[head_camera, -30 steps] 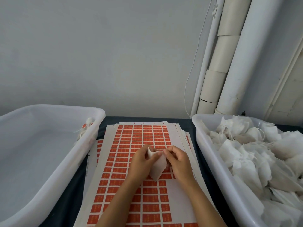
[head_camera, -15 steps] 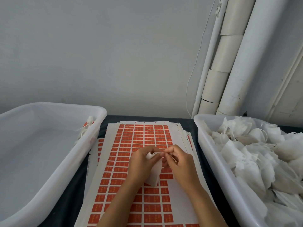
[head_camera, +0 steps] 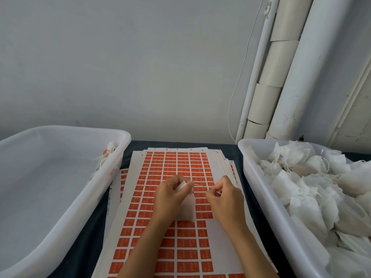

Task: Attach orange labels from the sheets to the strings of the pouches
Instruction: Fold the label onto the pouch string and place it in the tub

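Where a pale grey wall (head_camera: pixel 140 67) meets the dark table (head_camera: pixel 94 233), white pipes (head_camera: pixel 297 77) and a thin white cable (head_camera: pixel 239 81) run down in the right corner. A stack of label sheets (head_camera: pixel 176 165) lies in the middle of the table, its rows of orange labels (head_camera: pixel 186 255) carrying small pale print too fine to read. The left hand (head_camera: pixel 170 199) grips a white pouch (head_camera: pixel 187 209) just above the sheets, its long axis running away from the person, its gathered top in the curled fingers. The pouch's string (head_camera: pixel 202 186) stretches taut and nearly level to the right hand (head_camera: pixel 222 199), which pinches its end. The left bin (head_camera: pixel 60 197) holds a few labelled pouches (head_camera: pixel 107 155) at its far right corner; the right bin (head_camera: pixel 267 197) is heaped with white pouches (head_camera: pixel 313 187).
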The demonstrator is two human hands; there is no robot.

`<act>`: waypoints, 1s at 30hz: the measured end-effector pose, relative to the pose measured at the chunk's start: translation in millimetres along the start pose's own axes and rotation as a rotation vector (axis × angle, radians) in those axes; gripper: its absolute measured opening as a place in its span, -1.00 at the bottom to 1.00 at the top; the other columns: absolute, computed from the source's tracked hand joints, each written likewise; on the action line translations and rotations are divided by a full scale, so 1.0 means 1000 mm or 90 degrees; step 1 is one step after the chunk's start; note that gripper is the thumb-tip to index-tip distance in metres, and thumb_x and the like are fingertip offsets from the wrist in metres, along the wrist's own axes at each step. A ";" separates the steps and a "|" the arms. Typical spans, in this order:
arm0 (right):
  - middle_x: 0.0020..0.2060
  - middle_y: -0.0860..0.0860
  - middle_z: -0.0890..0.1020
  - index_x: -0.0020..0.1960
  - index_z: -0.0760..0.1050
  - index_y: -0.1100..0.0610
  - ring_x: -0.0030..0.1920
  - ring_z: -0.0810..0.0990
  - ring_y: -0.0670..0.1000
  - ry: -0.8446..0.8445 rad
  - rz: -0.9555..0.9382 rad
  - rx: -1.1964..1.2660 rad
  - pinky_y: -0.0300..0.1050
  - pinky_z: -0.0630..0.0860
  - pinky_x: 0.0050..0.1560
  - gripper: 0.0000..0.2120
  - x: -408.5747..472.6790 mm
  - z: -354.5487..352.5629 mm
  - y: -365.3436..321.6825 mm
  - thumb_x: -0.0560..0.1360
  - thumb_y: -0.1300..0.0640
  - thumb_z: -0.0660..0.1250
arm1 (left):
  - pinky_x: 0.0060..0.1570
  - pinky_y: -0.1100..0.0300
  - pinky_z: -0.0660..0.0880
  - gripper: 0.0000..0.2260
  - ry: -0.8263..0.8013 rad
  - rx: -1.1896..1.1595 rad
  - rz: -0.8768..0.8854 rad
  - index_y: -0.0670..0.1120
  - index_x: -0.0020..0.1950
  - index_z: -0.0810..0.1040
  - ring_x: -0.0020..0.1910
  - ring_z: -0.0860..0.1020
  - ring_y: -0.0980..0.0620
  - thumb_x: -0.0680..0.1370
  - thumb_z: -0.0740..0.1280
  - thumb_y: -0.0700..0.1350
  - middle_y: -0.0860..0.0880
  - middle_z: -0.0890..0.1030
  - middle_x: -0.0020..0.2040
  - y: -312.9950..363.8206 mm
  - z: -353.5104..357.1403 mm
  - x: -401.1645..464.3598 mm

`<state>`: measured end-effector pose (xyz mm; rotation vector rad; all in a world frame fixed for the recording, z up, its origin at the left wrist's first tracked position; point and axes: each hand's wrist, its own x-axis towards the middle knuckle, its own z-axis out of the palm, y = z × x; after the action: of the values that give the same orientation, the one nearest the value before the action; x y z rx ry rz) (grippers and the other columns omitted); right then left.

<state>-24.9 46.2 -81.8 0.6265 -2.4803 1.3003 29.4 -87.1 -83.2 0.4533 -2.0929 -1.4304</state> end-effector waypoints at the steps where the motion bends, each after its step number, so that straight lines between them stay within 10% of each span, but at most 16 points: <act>1: -0.26 -0.21 0.52 -0.16 0.37 0.03 -0.34 0.58 -0.17 0.004 0.014 0.003 -0.45 0.47 -0.35 -0.82 0.000 0.000 0.000 0.45 0.05 0.39 | -0.43 0.52 0.41 -0.88 0.000 -0.006 -0.006 0.03 -0.22 0.58 -0.24 0.58 0.17 0.46 0.41 0.04 0.17 0.63 -0.24 0.000 -0.001 0.000; 8: -0.29 -0.24 0.49 -0.15 0.39 0.03 -0.36 0.56 -0.18 0.010 0.047 0.032 -0.50 0.40 -0.40 -0.86 -0.002 0.004 -0.005 0.48 0.07 0.35 | -0.47 0.48 0.41 -0.86 0.000 -0.044 -0.038 0.04 -0.25 0.57 -0.28 0.59 0.17 0.45 0.42 0.06 0.20 0.62 -0.30 0.003 -0.007 0.002; 22: -0.26 -0.26 0.50 -0.12 0.39 0.04 -0.30 0.56 -0.21 0.004 0.035 0.090 -0.54 0.42 -0.35 -0.90 -0.005 0.010 -0.003 0.51 0.10 0.31 | -0.15 0.30 0.51 -0.55 -0.479 -0.228 -0.135 -0.10 -0.32 0.54 -0.31 0.55 0.04 0.44 0.29 0.29 -0.09 0.56 -0.31 0.010 -0.033 -0.001; 30: -0.27 -0.26 0.51 -0.13 0.39 -0.01 -0.30 0.56 -0.19 0.004 0.076 0.084 -0.51 0.39 -0.39 -0.89 -0.007 0.014 -0.003 0.51 0.03 0.31 | -0.17 0.34 0.53 -0.69 -0.348 -0.391 -0.210 0.06 0.01 0.65 -0.32 0.55 0.14 0.46 0.21 0.15 -0.02 0.57 -0.29 0.009 -0.027 0.000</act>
<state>-17.8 35.1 -90.2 0.5086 -2.4756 1.5182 46.3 -103.5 -67.6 0.1667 -1.8500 -2.5056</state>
